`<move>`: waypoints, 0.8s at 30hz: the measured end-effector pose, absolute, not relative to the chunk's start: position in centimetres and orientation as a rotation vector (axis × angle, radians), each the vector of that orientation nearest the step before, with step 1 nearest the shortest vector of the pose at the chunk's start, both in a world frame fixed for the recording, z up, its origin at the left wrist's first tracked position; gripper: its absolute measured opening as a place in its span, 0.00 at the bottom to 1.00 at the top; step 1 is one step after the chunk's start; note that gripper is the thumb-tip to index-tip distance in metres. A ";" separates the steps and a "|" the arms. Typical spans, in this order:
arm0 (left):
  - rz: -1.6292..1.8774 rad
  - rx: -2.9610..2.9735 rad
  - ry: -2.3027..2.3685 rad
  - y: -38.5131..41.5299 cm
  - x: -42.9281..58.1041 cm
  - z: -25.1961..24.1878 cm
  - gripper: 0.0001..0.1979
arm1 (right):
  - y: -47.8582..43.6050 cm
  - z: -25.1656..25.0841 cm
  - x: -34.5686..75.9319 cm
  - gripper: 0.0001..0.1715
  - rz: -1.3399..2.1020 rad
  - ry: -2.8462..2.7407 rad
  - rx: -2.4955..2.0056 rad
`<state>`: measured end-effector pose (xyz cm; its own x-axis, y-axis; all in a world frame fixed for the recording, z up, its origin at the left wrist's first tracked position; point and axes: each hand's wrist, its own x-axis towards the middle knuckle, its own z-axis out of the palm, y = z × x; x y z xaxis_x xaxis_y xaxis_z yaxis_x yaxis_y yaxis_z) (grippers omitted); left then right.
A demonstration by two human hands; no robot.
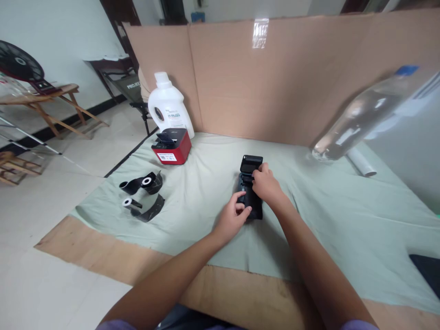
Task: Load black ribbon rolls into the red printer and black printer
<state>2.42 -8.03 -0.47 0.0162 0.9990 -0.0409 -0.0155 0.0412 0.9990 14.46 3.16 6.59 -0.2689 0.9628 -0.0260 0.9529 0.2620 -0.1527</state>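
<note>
Cardboard screen: a broad brown cardboard panel (233, 87) stands along the far side of the table, with a shiny patch of clear tape near its top.
Table: a pale green, wrinkled cloth (206, 192) covers most of a wooden tabletop (99, 250), whose bare edge shows nearest the person.
Bottle: a large clear plastic bottle with a blue cap (364, 114) is at the far right.
Jug: a white plastic jug with a handle (170, 103) stands at the far left, near the panel.
Red machine: a boxy red and black device with a white label (172, 153) sits just in front of the jug.
Ribbon rolls: two loosely unwound rolls of glossy black ribbon (147, 181) lie at the left, nearer the person than the red machine.
Black device: a small black device with a raised lid (253, 199) lies near the middle of the cloth, between the hands, its lid at the far end.
Left hand: the left hand (231, 217) is half spread, thumb and forefinger apart in a loose curve at the black device's left side, gripping nothing visible.
Right hand: the right hand (268, 185) has bent fingers at the device's right side, just below the lid; whether they pinch anything is hidden.
</note>
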 end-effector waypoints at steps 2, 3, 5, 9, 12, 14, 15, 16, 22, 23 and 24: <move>1.172 1.190 1.217 -8.0 2.4 -0.4 0.26 | 3.3 6.8 14.4 0.14 0.221 -2.363 -1.888; 1.171 1.196 1.219 -8.0 2.4 -0.4 0.26 | 3.4 6.9 14.5 0.15 0.224 -2.319 -1.905; 1.168 1.205 1.221 -8.0 2.4 -0.2 0.26 | 3.7 6.9 14.8 0.16 0.232 -2.240 -1.931; 1.172 1.211 1.225 -8.1 2.4 -0.2 0.25 | 4.6 6.3 16.0 0.26 0.295 -2.114 -1.941; 1.162 1.247 1.229 -8.1 2.3 -0.4 0.21 | 5.5 5.5 16.8 0.38 0.359 -2.074 -1.741; 1.135 1.286 1.236 -8.2 2.2 -0.5 0.16 | 6.1 5.2 17.2 0.41 0.420 -2.085 -1.530; 1.120 1.303 1.244 -8.2 2.2 -0.6 0.15 | 6.3 5.1 17.4 0.40 0.450 -2.084 -1.449; 1.106 1.315 1.253 -8.3 2.1 -0.6 0.15 | 6.5 5.1 17.5 0.37 0.472 -2.074 -1.399; 1.068 1.249 1.258 -8.5 2.0 -0.7 0.13 | 6.4 6.4 18.7 0.13 0.574 -2.149 -1.273; 1.058 1.236 1.246 -8.5 2.0 -0.7 0.13 | 6.2 6.7 18.9 0.12 0.601 -2.199 -1.254; 1.048 1.231 1.235 -8.4 1.9 -0.8 0.13 | 6.0 7.0 19.1 0.11 0.622 -2.247 -1.244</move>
<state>1.93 -8.45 -0.83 0.0824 0.9924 -0.0919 0.0707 0.0861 0.9938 19.09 6.00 7.01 -0.4622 0.8643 0.1986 0.6390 0.4799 -0.6011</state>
